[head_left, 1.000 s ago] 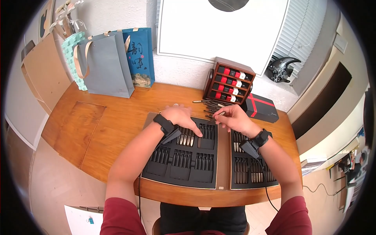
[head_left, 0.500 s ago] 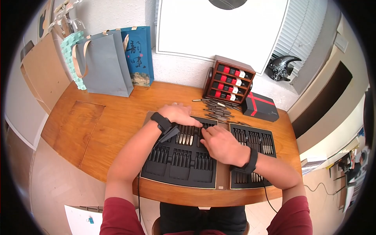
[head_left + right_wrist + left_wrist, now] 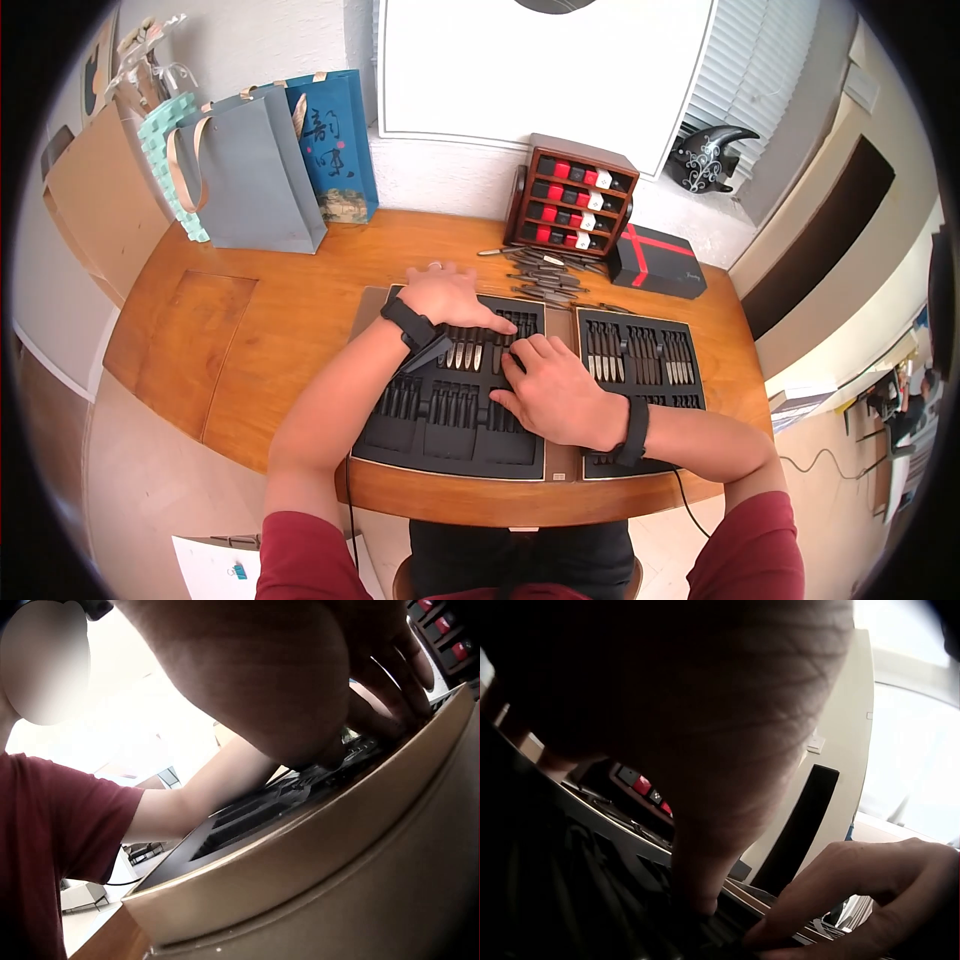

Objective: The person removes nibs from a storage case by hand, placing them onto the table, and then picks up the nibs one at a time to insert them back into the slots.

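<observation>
A case lies unfolded on the table, with a left black tray and a right black tray, both holding rows of slim dark and silver pieces in slots. My left hand rests spread over the upper edge of the left tray, its thumb reaching to the upper right compartment. Beside that thumb, my right hand is over the same tray, fingers bent down at the compartment; whether they hold a piece is hidden. Behind the case lies a pile of loose slim metal pieces.
Behind the pile stands a wooden rack with red, black and white items, beside a black box with a red ribbon. Grey and blue paper bags stand at the back left. A cable hangs over the front edge.
From the pile's near edge, my right hand has come down to the left tray, beside my left thumb. My left hand has stayed on that tray. The head view has shifted slightly.
</observation>
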The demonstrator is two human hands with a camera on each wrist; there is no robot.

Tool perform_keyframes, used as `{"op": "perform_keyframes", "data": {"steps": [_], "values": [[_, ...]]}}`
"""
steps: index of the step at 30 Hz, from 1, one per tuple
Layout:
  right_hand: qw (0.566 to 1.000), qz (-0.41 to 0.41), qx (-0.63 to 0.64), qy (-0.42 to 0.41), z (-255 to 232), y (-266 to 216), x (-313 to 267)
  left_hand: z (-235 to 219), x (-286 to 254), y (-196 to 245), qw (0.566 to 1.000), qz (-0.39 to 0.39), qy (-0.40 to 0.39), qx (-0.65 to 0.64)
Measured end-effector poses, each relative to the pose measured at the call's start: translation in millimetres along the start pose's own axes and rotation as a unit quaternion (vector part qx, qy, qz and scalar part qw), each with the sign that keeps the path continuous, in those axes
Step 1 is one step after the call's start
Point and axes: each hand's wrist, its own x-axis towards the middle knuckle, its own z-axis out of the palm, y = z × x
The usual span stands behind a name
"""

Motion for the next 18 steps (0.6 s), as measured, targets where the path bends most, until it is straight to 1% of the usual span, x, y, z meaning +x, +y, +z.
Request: {"op": "perform_keyframes", "data": {"steps": [3, 6, 8, 9, 11, 12, 14, 15, 16, 17, 18], "values": [[1.000, -0.018, -0.002, 0.003, -2, 3, 1, 2, 4, -1, 1.000, 0.002, 0.000, -0.002], [0.999, -0.039, -0.001, -0.016, -4, 9, 2, 0, 2, -2, 1.000, 0.004, -0.010, -0.003], [0.997, -0.065, 0.034, 0.037, -4, 17, 1, 0, 1, -1, 1.000, 0.005, -0.010, -0.006], [0.997, -0.066, 0.033, 0.037, -7, 25, 3, 0, 1, -1, 1.000, 0.002, -0.005, -0.002], [0.990, -0.039, 0.139, 0.000, -13, 48, 9, 1, 2, -1, 1.000, 0.001, -0.001, 0.002], [0.988, 0.001, 0.149, 0.035, -11, 61, 13, 1, 3, -1, 1.000, -0.002, -0.003, -0.004], [0.978, 0.105, 0.170, 0.062, -8, 85, 21, 2, 3, -1, 1.000, -0.006, -0.005, -0.010], [0.978, 0.104, 0.170, 0.063, -1, 101, 24, 3, 3, -1, 1.000, -0.006, -0.004, -0.007], [0.977, 0.124, 0.158, 0.070, 9, 118, 27, 2, 4, -1, 1.000, -0.006, -0.004, -0.003], [0.976, 0.145, 0.146, 0.075, 10, 125, 33, 2, 4, -1, 1.000, -0.007, -0.004, -0.002], [0.976, 0.145, 0.146, 0.076, 10, 131, 36, 2, 5, -1, 1.000, -0.005, -0.004, -0.002]]}}
